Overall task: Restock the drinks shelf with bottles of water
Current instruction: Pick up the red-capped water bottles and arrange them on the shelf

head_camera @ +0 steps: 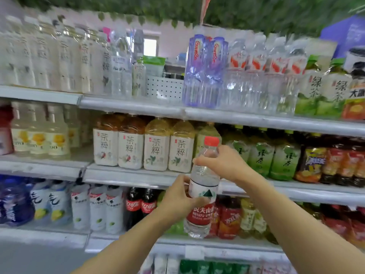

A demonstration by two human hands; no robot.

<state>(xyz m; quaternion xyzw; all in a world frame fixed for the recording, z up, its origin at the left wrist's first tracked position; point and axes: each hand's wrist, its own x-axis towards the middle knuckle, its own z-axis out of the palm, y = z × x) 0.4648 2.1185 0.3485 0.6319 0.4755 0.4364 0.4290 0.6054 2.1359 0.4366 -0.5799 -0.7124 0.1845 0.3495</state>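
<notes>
Both hands on one Nongfu Spring water bottle (203,192): left hand (182,196) wrapped round the label band, right hand (223,163) pinching the shoulder just under the red cap. Bottle upright, held in the air in front of the middle shelves, not on any shelf yet. Top shelf (256,119) already carries a row of clear red-label water bottles (264,76) beside purple Ganten bottles (205,72). Judgement: mid-task, this bottle still to be placed, likely up in that row. Remaining stock not visible.
</notes>
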